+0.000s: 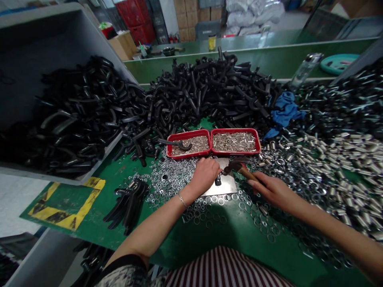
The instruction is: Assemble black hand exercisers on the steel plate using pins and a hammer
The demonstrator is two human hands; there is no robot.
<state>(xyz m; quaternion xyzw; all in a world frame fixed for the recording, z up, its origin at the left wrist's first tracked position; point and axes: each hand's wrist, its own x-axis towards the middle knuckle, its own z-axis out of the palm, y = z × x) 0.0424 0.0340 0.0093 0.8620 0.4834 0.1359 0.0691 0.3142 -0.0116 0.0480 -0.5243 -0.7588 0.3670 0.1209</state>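
My right hand is wrapped round the wooden handle of a hammer. The hammer's dark head is over the right side of a bare metal plate. On that plate, my left hand has its fingers pinched at a small black part with a shiny end. The hand hides some of that part. Just behind the plate sit two red trays: the left tray has tiny metal pieces and a curved black hook-shaped part in it, the right tray short pins.
Loose washers and rings surround the plate. Metal sleeves spread at right, near a blue cloth. Black curved parts are heaped behind the trays and in a tipped grey bin. More black parts lie at left.
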